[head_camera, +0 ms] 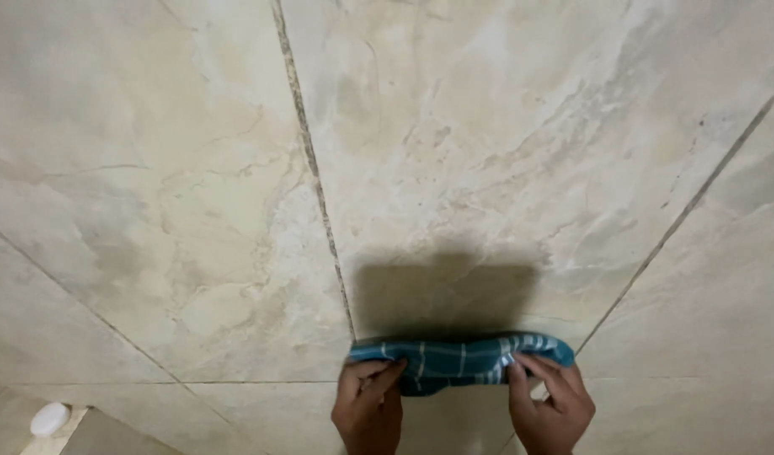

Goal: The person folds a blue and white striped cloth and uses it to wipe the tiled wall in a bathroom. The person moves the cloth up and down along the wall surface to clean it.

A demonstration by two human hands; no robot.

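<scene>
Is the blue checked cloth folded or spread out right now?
Folded: the cloth is a narrow band, pinched at its ends by the left hand and right hand.

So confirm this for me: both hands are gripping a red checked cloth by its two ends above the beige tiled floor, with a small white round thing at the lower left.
One detail is off: the cloth is blue-green with pale stripes, not red. The head view shows it. The rest holds: the left hand and right hand grip its two ends above the beige tiled floor, with the small white round thing at lower left.
</scene>
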